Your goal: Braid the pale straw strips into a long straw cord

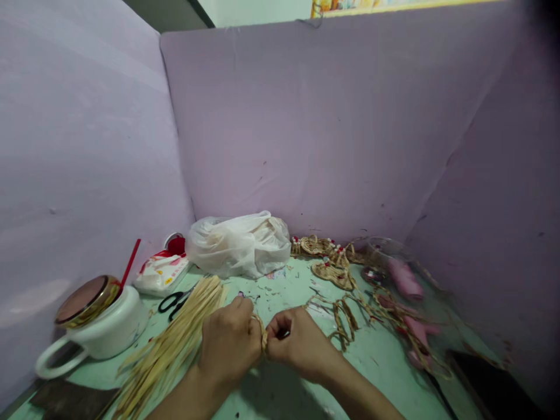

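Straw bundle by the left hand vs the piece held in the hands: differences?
Pose: the straw bundle lies on the table; the held piece is up between the left hand and right hand.
Form: the straw bundle is loose strands; the held piece looks twisted or plaited.
Visible extent: the straw bundle fans out long; the held piece shows only briefly.
Shared: both look like tan plant fibre.

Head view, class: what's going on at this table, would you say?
A person is working with both bare hands. The left hand grips a small straw-coloured strip, and the right hand pinches it from the other side. A bundle of pale strands lies beside the left hand, next to black-handled scissors. Small woven pieces lie farther back, near the wall.
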Demonstrator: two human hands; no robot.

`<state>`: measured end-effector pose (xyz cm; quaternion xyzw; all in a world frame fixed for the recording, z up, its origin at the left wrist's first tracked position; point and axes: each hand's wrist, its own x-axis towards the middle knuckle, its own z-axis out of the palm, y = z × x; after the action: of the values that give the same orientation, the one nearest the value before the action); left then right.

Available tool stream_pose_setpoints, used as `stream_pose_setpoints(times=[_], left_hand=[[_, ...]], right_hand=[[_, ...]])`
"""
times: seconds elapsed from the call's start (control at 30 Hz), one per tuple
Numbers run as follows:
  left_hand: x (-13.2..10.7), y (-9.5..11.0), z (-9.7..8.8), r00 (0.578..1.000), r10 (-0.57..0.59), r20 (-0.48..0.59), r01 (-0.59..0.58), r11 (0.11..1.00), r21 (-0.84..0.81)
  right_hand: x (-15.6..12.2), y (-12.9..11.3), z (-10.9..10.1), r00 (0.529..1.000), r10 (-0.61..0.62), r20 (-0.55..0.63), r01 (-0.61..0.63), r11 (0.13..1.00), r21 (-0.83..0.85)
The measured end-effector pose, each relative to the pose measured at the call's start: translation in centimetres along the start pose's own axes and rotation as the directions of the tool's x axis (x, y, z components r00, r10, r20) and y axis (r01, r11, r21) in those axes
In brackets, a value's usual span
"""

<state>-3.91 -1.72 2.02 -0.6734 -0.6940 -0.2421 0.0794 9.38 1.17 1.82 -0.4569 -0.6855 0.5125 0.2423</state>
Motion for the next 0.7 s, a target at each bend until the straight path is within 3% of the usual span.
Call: stream_pose_setpoints(times=[0.1, 0.17, 0.33, 0.47, 0.5, 0.63, 0.7], left_hand=[[-0.2, -0.1, 0.4, 0.981, -0.084, 0.173, 0.114, 0.978, -0.173], [-0.5, 0.2, 1.2, 0.961, -0.069, 0.267, 0.15, 0.943, -0.297], [0.1, 1.9, 4.9, 0.932, -0.06, 0.359, 0.249, 0.824, -0.509], [2.4, 3.5, 7.8, 0.836, -0.144, 0.529, 0.453, 0.725, -0.519], [3.0, 3.8, 8.3, 0.834, -0.154, 0.53, 0.454, 0.737, -0.501], [4.7, 5.1, 9.0, 0.904, -0.167, 0.393, 0.327, 0.863, -0.385], [5.5, 5.5, 9.3, 0.913, -0.187, 0.362, 0.307, 0.9, -0.309]], right_hand=[[0.5, 0.2, -0.8, 0.985, -0.053, -0.167, 0.042, 0.997, -0.069], [1.0, 0.6, -1.6, 0.965, -0.114, -0.238, 0.087, 0.989, -0.119], [2.7, 3.3, -3.7, 0.954, -0.14, -0.267, 0.11, 0.987, -0.121], [4.3, 6.1, -5.4, 0.926, -0.105, -0.362, 0.041, 0.983, -0.181], [4.8, 6.6, -5.8, 0.916, -0.1, -0.39, 0.018, 0.978, -0.208], [6.7, 8.0, -7.2, 0.882, -0.13, -0.454, -0.025, 0.947, -0.319], [7.9, 8.2, -7.6, 0.878, -0.14, -0.457, -0.05, 0.924, -0.379]])
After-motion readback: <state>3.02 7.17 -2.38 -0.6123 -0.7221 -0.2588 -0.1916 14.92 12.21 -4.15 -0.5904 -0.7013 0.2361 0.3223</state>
